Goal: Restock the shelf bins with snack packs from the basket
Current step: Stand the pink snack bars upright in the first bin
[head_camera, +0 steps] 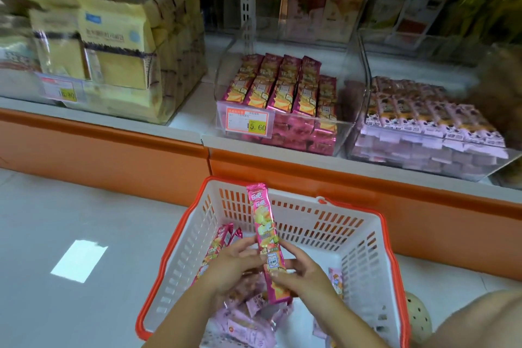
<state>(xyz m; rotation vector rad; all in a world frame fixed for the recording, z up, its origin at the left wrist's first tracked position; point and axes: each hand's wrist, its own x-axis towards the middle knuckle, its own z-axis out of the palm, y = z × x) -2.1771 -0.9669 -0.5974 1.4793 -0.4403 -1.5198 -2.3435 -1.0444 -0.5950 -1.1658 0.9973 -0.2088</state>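
Over the white basket (324, 223) with the orange rim, left hand (233, 263) and right hand (303, 272) both keep a closed grip on one long pink snack pack (264, 223), pinched from either side and standing upright. Lilac packs (243, 328) and further pink ones lie inside the basket. Beyond the basket, a clear shelf bin (351, 99) holds matching pink packs.

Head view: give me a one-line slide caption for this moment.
Left hand and right hand hold a magenta snack pack over the orange-rimmed basket, below its matching shelf bin.
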